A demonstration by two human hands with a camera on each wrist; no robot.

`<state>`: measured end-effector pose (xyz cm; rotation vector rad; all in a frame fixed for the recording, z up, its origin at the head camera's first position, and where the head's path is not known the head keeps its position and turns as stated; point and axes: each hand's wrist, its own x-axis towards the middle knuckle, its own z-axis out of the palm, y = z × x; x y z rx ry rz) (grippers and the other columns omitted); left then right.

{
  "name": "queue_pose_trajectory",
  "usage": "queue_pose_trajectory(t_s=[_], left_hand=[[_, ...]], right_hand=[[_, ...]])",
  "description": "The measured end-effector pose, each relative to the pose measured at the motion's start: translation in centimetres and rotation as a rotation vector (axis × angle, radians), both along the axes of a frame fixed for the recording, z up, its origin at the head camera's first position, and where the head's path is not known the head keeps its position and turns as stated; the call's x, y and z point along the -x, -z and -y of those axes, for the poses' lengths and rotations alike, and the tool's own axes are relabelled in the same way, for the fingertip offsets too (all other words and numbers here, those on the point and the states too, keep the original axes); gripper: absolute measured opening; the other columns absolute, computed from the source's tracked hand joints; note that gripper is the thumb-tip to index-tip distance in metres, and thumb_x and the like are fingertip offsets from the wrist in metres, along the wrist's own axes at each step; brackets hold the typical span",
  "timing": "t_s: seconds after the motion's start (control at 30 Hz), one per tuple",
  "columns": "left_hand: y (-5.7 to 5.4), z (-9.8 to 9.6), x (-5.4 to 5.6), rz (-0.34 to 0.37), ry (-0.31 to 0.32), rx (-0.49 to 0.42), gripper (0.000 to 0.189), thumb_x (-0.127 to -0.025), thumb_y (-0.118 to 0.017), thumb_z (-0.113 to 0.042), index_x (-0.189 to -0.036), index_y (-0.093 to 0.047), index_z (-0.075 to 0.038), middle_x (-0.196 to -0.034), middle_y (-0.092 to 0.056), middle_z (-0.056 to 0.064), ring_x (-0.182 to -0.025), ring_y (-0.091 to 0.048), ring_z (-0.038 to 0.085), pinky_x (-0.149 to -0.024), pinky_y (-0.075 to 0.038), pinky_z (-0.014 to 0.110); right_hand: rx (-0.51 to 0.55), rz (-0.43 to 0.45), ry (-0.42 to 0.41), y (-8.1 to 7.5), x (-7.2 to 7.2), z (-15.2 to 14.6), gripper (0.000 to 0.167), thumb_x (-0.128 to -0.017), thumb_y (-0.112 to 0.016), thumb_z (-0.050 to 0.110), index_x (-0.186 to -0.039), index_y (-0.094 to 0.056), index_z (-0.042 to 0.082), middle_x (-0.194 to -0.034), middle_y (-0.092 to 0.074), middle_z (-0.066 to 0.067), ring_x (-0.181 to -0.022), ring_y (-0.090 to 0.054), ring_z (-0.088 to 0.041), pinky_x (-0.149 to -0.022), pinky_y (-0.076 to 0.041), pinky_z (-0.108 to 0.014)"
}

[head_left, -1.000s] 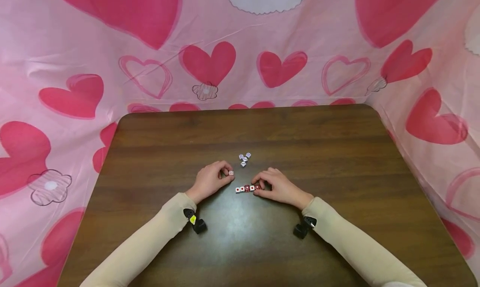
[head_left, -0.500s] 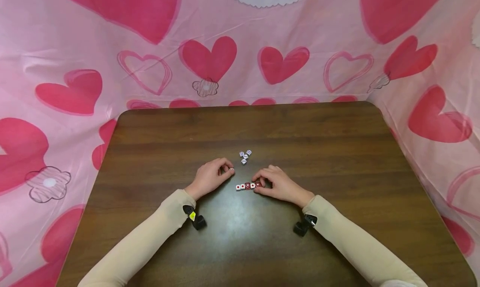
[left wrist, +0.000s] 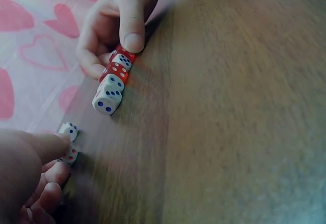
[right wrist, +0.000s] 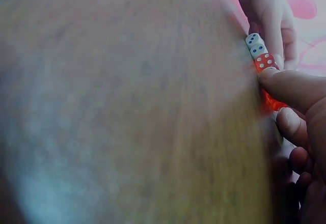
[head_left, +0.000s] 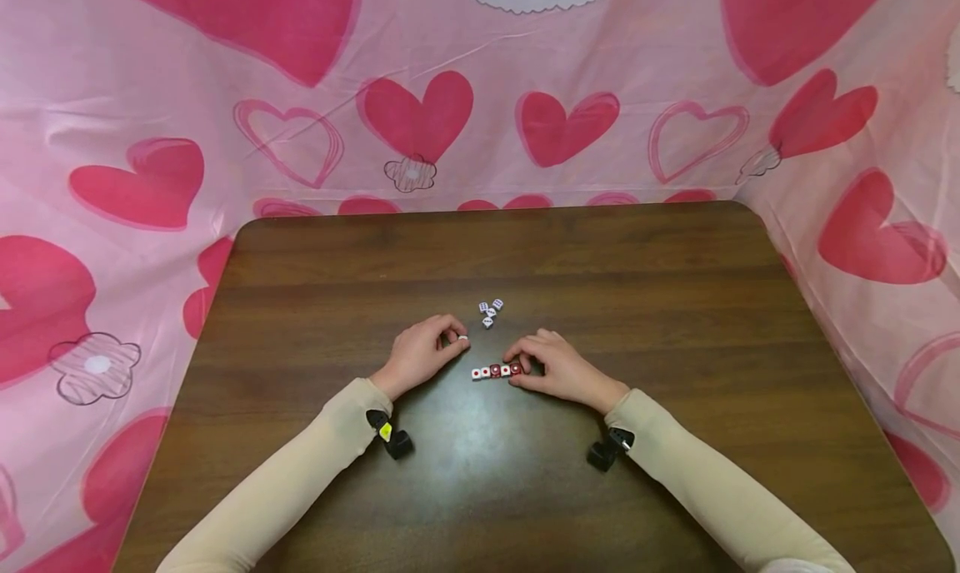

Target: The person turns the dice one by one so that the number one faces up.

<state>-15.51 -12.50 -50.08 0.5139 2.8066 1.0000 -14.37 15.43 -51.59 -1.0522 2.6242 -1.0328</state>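
Observation:
My left hand [head_left: 422, 350] pinches a white die [head_left: 462, 337] between thumb and fingers, to the left of and behind a row of dice. In the left wrist view the pinched die [left wrist: 71, 155] shows red dots on one side, the rest covered by fingers. That row, white and red mixed, lies on the table, its white die [head_left: 476, 374] at the left end and a red die [head_left: 495, 371] in the middle. At its right end my right hand [head_left: 558, 373] holds the last red die [head_left: 515, 369] between thumb and finger.
Behind the row, a loose cluster of white dice [head_left: 488, 322] lies on the brown wooden table [head_left: 637, 290]. A pink cloth with hearts [head_left: 570, 48] hangs behind the table and at both sides. Each wrist wears a black camera [head_left: 398, 445].
The white die in my left hand has turned over; the four-dot face seen from above a second ago is out of sight there. My right hand stays at the row's right end.

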Motion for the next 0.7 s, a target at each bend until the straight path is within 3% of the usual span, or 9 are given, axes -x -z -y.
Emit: queue_pose_trajectory(t_s=[0.37, 0.7], left_hand=[[0.0, 0.2, -0.1, 0.005, 0.012, -0.011, 0.017, -0.095, -0.078, -0.031, -0.107, -0.071, -0.022, -0.092, -0.065, -0.01, -0.071, -0.054, 0.006, -0.063, -0.043, 0.032], [-0.4, 0.7, -1.1, -0.025, 0.101, -0.016, 0.012, -0.092, -0.081, -0.023, -0.097, -0.07, -0.02, -0.085, -0.064, -0.009, -0.076, -0.053, 0.01, -0.072, -0.044, 0.032]], right_hand=[[0.015, 0.014, 0.001, -0.1, 0.0, -0.1, 0.027, -0.089, -0.085, 0.024, -0.112, -0.072, 0.019, -0.08, -0.055, 0.013, -0.08, -0.042, -0.008, -0.078, -0.036, -0.032], [0.069, 0.085, 0.025, -0.1, 0.0, -0.5, 0.027, -0.088, -0.086, 0.02, -0.107, -0.067, 0.019, -0.083, -0.061, 0.021, -0.08, -0.044, -0.008, -0.074, -0.037, -0.029]])
